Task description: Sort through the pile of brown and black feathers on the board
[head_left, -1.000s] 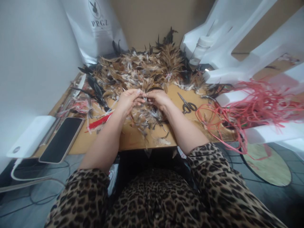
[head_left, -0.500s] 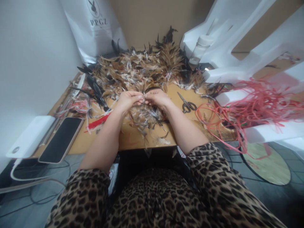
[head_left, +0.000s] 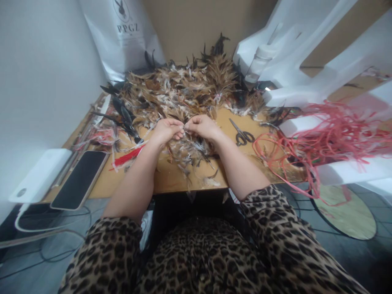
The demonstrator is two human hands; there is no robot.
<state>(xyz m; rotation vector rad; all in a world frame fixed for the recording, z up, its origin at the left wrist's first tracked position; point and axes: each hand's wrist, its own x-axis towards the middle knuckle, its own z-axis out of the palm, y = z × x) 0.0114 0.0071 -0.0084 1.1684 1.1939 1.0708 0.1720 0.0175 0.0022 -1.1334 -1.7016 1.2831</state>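
Over the front middle of the table, my left hand and my right hand meet with their fingertips nearly touching. Both are closed in a pinch. A tiny pale bit shows between the fingertips, too small to name. Loose brown and whitish feathers lie just below my hands. Behind them spreads a large heap of brown feathers, with a fuller bunch at its right. Black feathers lie at the left. To the right of my right hand rest black-handled scissors, blades slightly apart.
A tangle of red ribbon strips hangs over white foam pieces at the right. Red strands, a phone and a white power bank lie left. A clear bottle and silver bag stand behind.
My right hand has shifted very slightly left and its fingers have drawn closer to a pinch. The dark feather edge seen behind it has gone from sight. Nothing else has moved.
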